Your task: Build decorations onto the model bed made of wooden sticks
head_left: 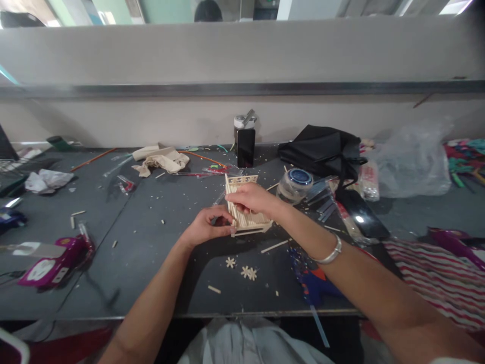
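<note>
A small bed-like model of pale wooden sticks (252, 219) stands on the dark table, with a row of slats and a patterned rail at its far end. My left hand (208, 225) pinches its near left corner post between thumb and fingers. Over the slats lies my right hand (252, 198), its fingers curled closed at the model's left side; its fingertips are partly hidden. Closer to me are star-shaped stick pieces (230, 262) and a loose stick (214, 289).
A blue-lidded jar (295, 186), a black bag (322, 151) and a phone (364, 215) are on the right. Another phone (245, 148) stands upright at the back. A blue glue gun (322, 283) lies near the front edge, a purple glue gun (55, 263) at left.
</note>
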`<state>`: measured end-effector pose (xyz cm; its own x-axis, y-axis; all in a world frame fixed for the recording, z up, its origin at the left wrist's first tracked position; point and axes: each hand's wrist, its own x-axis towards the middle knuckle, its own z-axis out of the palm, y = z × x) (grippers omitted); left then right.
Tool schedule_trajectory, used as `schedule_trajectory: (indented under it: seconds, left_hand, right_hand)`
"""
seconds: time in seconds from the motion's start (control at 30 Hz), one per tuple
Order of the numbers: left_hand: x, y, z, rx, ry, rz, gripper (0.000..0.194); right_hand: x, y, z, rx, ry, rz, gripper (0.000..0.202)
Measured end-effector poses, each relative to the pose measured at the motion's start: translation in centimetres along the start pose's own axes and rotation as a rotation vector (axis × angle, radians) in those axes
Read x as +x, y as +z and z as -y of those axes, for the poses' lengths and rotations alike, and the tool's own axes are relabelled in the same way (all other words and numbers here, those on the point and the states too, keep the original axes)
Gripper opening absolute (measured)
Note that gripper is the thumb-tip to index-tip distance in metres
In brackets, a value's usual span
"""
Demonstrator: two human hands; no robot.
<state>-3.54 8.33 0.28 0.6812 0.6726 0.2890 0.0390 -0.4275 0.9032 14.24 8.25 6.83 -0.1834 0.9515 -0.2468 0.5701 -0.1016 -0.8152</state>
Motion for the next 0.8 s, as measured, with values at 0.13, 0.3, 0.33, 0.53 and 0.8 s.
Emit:
schedule_trajectory:
  seconds: [0.13,0.3,0.33,0.53,0.8]
  left_hand:
    - [0.0,0.1,-0.1,-0.013,-0.003,-0.021,0.019]
    - [0.0,0.0,-0.2,0.002,-0.009,-0.024,0.019]
    - [0.0,0.0,-0.2,0.008,-0.014,-0.024,0.019]
    - [0.0,-0.1,-0.1,0.016,-0.002,-0.006,0.018]
    - [-0.1,0.0,0.0,-0.031,0.005,-0.011,0.015]
  right_hand:
    - [0.0,0.0,0.0,0.023,0.003,0.015,0.035]
    - [0.0,0.2,-0.4,-0.017,-0.026,-0.007,0.033]
    - [-0.1,0.2,-0.5,-0.032,-0.03,-0.01,0.033]
    - [-0.5,0.0,-0.3,-0.154,-0.048,-0.05,0.037]
    - [-7.9,-3.1,0.5,-0.359,-0.121,-0.362,0.02]
